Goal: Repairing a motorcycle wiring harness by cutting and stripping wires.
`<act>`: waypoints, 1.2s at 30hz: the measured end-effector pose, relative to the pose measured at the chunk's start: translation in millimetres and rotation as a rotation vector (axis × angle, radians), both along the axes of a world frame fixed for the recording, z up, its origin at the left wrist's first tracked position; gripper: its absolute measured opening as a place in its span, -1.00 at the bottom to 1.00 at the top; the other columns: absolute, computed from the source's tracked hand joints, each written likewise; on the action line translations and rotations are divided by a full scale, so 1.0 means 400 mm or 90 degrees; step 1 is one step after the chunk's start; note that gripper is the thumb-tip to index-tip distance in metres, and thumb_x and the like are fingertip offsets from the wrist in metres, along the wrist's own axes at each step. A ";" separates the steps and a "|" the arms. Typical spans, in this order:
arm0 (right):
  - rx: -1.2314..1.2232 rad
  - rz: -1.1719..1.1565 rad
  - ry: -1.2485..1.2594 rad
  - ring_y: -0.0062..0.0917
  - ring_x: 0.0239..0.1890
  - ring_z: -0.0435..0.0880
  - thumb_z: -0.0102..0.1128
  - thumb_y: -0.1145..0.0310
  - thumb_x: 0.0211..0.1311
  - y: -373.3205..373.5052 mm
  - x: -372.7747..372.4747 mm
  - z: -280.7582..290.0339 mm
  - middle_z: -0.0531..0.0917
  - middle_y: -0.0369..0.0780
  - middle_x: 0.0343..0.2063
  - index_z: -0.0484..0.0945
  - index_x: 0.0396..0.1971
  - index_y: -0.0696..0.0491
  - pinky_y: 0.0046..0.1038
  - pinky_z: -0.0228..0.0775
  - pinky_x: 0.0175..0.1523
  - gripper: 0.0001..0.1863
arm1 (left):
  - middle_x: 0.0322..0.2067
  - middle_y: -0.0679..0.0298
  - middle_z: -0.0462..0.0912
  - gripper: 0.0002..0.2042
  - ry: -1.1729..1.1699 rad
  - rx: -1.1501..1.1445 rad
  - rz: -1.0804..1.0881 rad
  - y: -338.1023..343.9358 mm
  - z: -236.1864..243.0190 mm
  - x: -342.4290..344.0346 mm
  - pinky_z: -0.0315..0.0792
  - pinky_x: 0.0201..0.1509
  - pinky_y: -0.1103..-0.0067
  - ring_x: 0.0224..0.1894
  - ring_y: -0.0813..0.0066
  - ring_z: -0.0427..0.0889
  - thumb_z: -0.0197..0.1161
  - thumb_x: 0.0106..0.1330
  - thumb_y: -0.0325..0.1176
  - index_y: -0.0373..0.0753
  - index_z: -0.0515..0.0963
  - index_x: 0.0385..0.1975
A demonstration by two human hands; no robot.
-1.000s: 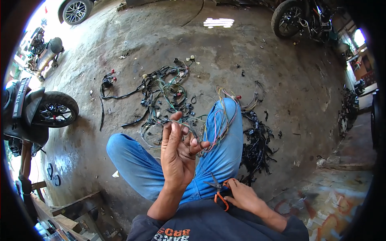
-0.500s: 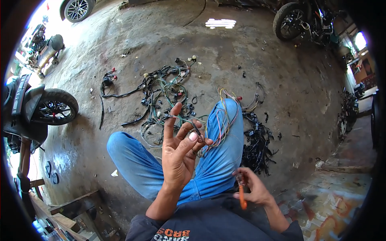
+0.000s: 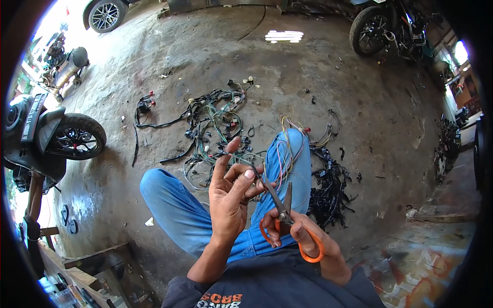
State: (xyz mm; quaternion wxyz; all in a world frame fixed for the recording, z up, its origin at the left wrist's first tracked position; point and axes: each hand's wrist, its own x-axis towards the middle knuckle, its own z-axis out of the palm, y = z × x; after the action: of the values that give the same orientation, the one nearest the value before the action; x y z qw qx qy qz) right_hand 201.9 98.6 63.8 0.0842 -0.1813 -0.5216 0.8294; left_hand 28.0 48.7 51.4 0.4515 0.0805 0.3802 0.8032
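Observation:
My left hand (image 3: pixel 228 200) is raised over my lap, its thumb and fingers pinching a dark-wrapped wire (image 3: pixel 256 171). In my right hand (image 3: pixel 321 244) are scissors (image 3: pixel 283 209) with orange handles, the fingers through the loops. Their blades are spread and point up, the left blade close to the wire at my left fingertips; whether it touches cannot be made out. Beyond the left hand, a tangled wiring harness (image 3: pixel 208 110) of green, black and other wires lies on the floor. Pink, yellow and pale wires (image 3: pixel 281 154) drape over my right knee.
A heap of black tape-like scraps (image 3: pixel 331 192) lies right of my right leg. One motorcycle wheel (image 3: pixel 76 136) stands at the left, another motorcycle (image 3: pixel 367 31) at the far right. Sandals (image 3: pixel 69 220) and a wooden frame (image 3: pixel 97 259) are at the lower left.
My right hand has come up and left from beside my hip, bringing the scissors near the left hand, blades now spread. The left hand keeps its pinch on the wire.

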 end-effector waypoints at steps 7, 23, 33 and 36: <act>-0.001 0.042 -0.070 -0.59 -0.34 0.43 -0.09 -0.45 0.28 0.007 0.008 0.017 0.43 -0.26 -0.41 0.40 0.07 0.24 -0.51 0.36 -0.19 -0.09 | -0.34 0.29 0.51 -0.41 0.037 0.008 -0.009 -0.001 -0.011 -0.009 0.77 -0.13 0.35 -0.29 0.55 0.64 0.14 0.40 -0.52 -0.28 0.15 0.42; 0.074 0.048 -0.048 -0.65 -0.47 0.40 -0.07 -0.29 0.42 0.023 0.027 -0.011 0.43 -0.31 -0.51 0.44 0.06 0.20 -0.52 0.34 -0.30 -0.26 | -0.32 0.26 0.54 -0.45 0.048 0.020 -0.032 0.008 -0.025 -0.007 0.77 -0.19 0.34 -0.30 0.53 0.64 0.14 0.48 -0.39 -0.40 0.15 0.39; 0.112 0.066 -0.094 -0.65 -0.47 0.37 -0.09 -0.36 0.38 0.026 0.022 -0.017 0.40 -0.34 -0.50 0.44 0.04 0.18 -0.52 0.31 -0.30 -0.22 | -0.34 0.26 0.52 -0.43 0.040 0.009 -0.029 0.007 -0.028 -0.010 0.77 -0.19 0.33 -0.31 0.51 0.62 0.17 0.47 -0.35 -0.41 0.16 0.38; 0.107 0.069 -0.099 -0.65 -0.46 0.38 -0.09 -0.36 0.38 0.028 0.022 -0.011 0.40 -0.33 -0.50 0.44 0.04 0.18 -0.52 0.32 -0.29 -0.22 | -0.34 0.27 0.52 -0.45 0.051 -0.001 -0.025 0.009 -0.029 -0.009 0.77 -0.19 0.33 -0.32 0.53 0.61 0.18 0.46 -0.37 -0.42 0.19 0.36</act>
State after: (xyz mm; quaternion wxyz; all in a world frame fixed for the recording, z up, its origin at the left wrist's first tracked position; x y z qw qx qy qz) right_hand 210.9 109.7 59.2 0.0136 -0.2090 -0.6032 0.7696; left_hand 24.2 52.3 39.7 0.4512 0.1198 0.3971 0.7902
